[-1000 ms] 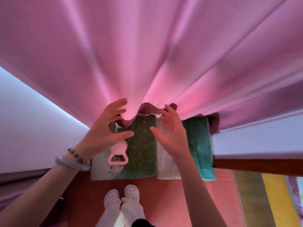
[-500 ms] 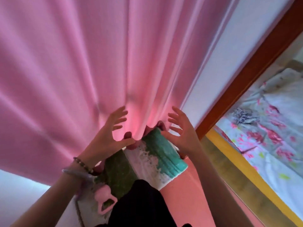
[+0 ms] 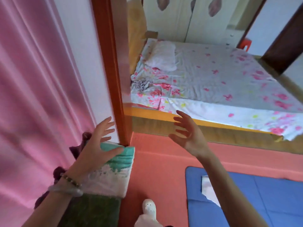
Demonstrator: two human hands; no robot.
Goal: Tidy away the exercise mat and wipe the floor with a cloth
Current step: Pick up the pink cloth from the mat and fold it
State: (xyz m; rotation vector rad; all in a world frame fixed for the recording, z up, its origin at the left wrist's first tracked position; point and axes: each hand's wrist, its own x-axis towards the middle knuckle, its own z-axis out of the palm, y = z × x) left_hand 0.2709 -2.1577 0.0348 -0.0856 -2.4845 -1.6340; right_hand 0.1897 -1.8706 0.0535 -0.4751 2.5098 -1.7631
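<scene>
Take the orange-brown wooden door post (image 3: 113,79) as the marker. At its foot, on the side of the pink pleated curtain (image 3: 37,95), a folded pad in teal, white and dark green (image 3: 113,174) stands on edge against the wall, with the curtain's dark purple hem bunched behind it. The left hand (image 3: 93,149) is at the pad's top, fingers straight and spread, thumb across the teal edge; whether it presses or just clears the pad I cannot tell. The right hand (image 3: 191,141) hangs in the air on the post's other side, toward the bed with the pink-flowered sheet (image 3: 213,76), fingers spread and slightly bent, holding nothing. The blue padded exercise mat (image 3: 262,202) lies flat and unfolded on the salmon-pink floor (image 3: 160,169), well away from the post on the bed side. A piece of white cloth (image 3: 205,187) rests on the mat, partly hidden by the right forearm. A white slipper (image 3: 148,208) stands between pad and mat. The tidying of the mat looks not yet begun. The upright pad may tip or slide onto the floor once the left hand leaves it, since only the wall props it. The hem behind it could drag the curtain. If the mat is folded first, the cloth may be trapped inside.
</scene>
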